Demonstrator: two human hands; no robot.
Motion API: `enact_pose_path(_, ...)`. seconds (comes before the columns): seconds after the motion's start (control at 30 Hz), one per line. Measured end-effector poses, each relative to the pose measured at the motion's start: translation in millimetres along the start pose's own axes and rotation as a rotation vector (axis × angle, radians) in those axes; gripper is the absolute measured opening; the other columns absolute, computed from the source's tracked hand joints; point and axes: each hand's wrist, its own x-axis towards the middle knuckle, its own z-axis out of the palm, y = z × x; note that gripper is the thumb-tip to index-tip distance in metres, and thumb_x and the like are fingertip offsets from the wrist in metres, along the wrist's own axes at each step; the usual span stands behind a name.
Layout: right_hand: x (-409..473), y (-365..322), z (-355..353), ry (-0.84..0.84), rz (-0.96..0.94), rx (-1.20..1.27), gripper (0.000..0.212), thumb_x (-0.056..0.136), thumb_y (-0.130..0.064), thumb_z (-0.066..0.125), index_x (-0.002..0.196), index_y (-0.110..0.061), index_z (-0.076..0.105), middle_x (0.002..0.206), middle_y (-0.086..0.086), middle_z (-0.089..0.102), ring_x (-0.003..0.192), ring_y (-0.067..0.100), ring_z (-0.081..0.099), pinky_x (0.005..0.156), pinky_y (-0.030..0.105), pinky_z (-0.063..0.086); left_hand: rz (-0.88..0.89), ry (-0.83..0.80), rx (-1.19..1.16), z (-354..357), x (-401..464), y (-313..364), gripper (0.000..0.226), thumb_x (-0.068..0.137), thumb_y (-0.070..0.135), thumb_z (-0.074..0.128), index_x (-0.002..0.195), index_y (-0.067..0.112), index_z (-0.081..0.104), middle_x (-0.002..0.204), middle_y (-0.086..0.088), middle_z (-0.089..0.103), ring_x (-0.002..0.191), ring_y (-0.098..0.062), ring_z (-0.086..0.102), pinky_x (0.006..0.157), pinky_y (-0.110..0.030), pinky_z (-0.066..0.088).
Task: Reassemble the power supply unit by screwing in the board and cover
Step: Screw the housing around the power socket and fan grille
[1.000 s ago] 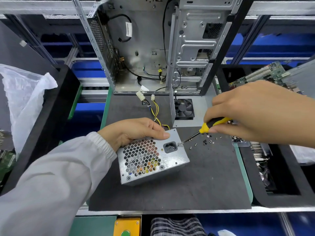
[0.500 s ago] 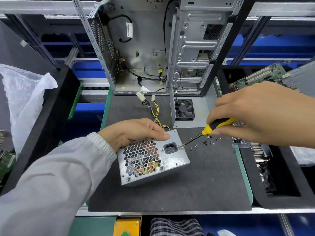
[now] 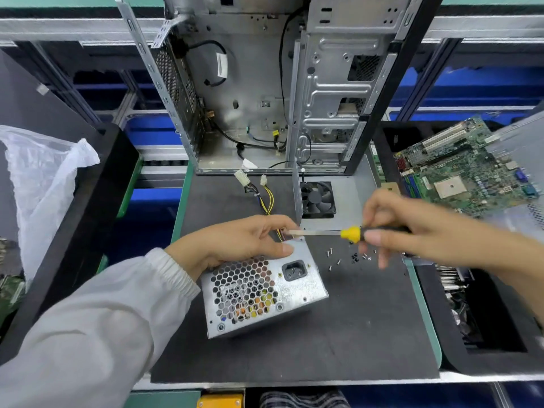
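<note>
The grey metal power supply unit (image 3: pixel 297 290) stands on the dark mat (image 3: pixel 353 334), its honeycomb grille and socket facing me. My left hand (image 3: pixel 235 242) grips its top edge from the left. My right hand (image 3: pixel 412 228) holds a yellow-and-black screwdriver (image 3: pixel 350 233), its shaft nearly level and its tip at the unit's top right corner, next to my left fingers. Loose screws (image 3: pixel 353 257) lie scattered on the mat just right of the unit. The unit's yellow and black cables (image 3: pixel 265 195) run back behind it.
An open computer case (image 3: pixel 265 83) stands at the back, with a black fan (image 3: pixel 318 198) on a metal panel in front of it. A green motherboard (image 3: pixel 459 172) rests in the right black tray. A plastic bag (image 3: pixel 38 178) hangs at left.
The screwdriver has swung up from the socket face to the unit's top right corner and now lies nearly level. My right hand has shifted along the handle. My left hand stays on the unit.
</note>
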Motion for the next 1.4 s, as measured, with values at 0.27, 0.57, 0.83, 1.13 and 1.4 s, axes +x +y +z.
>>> enact_pose_path(0.27,18.2,44.8,41.0,0.055,0.004,0.291,0.023,0.093,-0.019,0.050,0.116,-0.017,0.057,0.092,0.006,0.068,0.066,0.030,0.066,0.069,0.035,0.051,0.087,0.014,-0.032,3.2,1.0,-7.7,0.035,0.100,0.018,0.057,0.134,0.024,0.057,0.071,-0.027,0.056,0.061,-0.037,0.045,0.066,-0.033,0.032)
enact_pose_path(0.57,13.1,50.0,24.5,0.128,-0.041,0.285,0.010,0.088,-0.032,0.057,0.095,-0.026,0.052,0.074,-0.003,0.052,0.060,0.013,0.047,0.061,0.020,0.044,0.031,0.009,-0.172,5.6,-4.2,-0.7,0.034,0.096,0.015,0.059,0.130,0.016,0.061,0.094,-0.026,0.072,0.085,-0.030,0.066,0.078,-0.036,0.053)
enact_pose_path(0.83,19.0,127.6,30.8,0.744,0.217,-0.167,0.008,0.084,-0.024,0.069,0.078,-0.028,0.067,0.072,-0.009,0.063,0.071,0.012,0.057,0.064,0.015,0.042,0.000,-0.041,-0.273,3.5,1.0,-5.8,0.030,0.095,0.014,0.060,0.124,0.010,0.065,0.098,-0.016,0.075,0.083,-0.020,0.072,0.072,-0.025,0.056)
enact_pose_path(1.13,16.3,169.9,70.7,0.733,0.275,-0.303,0.006,0.079,-0.027,0.075,0.078,-0.029,0.070,0.085,-0.013,0.060,0.081,0.013,0.060,0.067,0.040,0.050,-0.045,-0.033,-0.285,1.8,1.1,-4.1,0.029,0.094,0.016,0.061,0.122,0.013,0.067,0.101,-0.024,0.072,0.081,-0.024,0.071,0.071,-0.025,0.057)
enact_pose_path(1.4,17.5,168.4,81.0,0.713,0.143,-0.582,0.011,0.084,-0.027,0.068,0.082,-0.018,0.063,0.086,-0.005,0.057,0.067,0.020,0.059,0.042,0.038,0.046,-0.045,-0.005,-0.264,3.0,-0.8,-0.6,0.029,0.095,0.011,0.059,0.123,0.008,0.065,0.097,-0.015,0.075,0.082,-0.020,0.072,0.073,-0.025,0.056)
